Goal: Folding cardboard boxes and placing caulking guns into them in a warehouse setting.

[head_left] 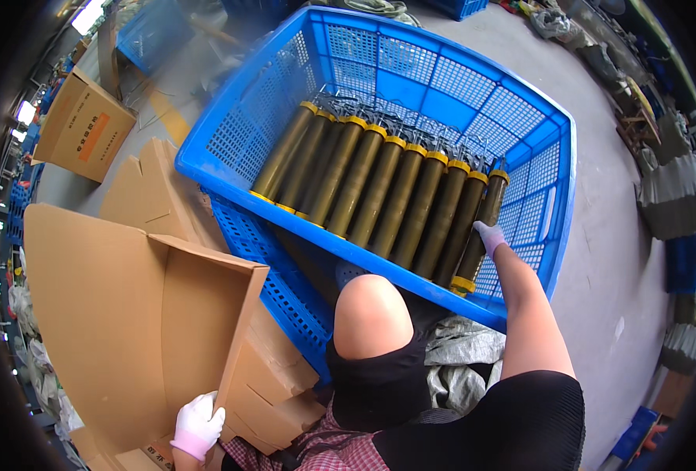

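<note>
A row of caulking guns (371,192) with dark olive barrels and yellow end rings lies side by side in a blue plastic crate (230,184). Their metal handles and rods point to the far side and overlap. My right hand (490,238), in a pale glove, is closed around the barrel of the rightmost caulking gun (473,253), which lies slightly tilted against its neighbour. At lower left, my white-gloved left hand (199,425) grips the near edge of an open cardboard box (199,314). The inside of that box faces me, and its bottom is partly hidden.
Flattened cardboard (273,392) lies beneath the open box. A second blue crate (285,302) sits under the full one. A closed printed carton (85,125) stands at far left. Silvery woven sacking (462,353) lies by my knees. Grey stacks (674,196) line the right side.
</note>
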A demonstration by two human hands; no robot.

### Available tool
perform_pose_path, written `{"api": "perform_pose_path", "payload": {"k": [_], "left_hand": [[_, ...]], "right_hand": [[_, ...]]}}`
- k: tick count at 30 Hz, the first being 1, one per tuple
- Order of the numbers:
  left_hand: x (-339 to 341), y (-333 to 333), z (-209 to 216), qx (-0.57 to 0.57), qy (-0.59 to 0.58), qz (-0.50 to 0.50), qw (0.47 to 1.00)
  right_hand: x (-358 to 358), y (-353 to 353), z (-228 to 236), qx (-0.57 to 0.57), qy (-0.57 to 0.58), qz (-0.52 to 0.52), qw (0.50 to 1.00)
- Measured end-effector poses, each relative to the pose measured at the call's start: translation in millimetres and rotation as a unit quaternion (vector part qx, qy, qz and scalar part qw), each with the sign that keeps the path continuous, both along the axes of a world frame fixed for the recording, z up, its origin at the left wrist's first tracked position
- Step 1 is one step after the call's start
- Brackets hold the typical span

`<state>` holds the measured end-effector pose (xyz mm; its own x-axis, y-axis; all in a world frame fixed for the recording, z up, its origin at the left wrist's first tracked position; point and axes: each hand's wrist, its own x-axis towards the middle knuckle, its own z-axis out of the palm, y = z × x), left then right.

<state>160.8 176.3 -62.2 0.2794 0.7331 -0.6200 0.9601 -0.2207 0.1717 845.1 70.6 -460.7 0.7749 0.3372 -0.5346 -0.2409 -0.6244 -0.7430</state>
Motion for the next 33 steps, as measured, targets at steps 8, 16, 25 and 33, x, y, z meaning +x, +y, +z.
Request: {"api": "perform_pose_path", "payload": {"k": [8,16,25,33], "left_hand": [[38,-16,-23,0.186,-0.098,-0.024,0.977],[67,-34,1,0.208,-0.087,-0.091,0.97],[37,-8,87,0.252,-0.35,0.012,0.902],[-48,-2,23,-0.243,-0.49,0.291,0.785]], "right_hand": [[-12,61,178,0.24,0.044,-0.06,0.968],[-270,73,405,0.461,-0.128,0.018,0.878],[-493,32,396,0.52,-0.085,0.545,0.652],[-517,60,309,0.413,-0.419,0.659,0.468]]}}
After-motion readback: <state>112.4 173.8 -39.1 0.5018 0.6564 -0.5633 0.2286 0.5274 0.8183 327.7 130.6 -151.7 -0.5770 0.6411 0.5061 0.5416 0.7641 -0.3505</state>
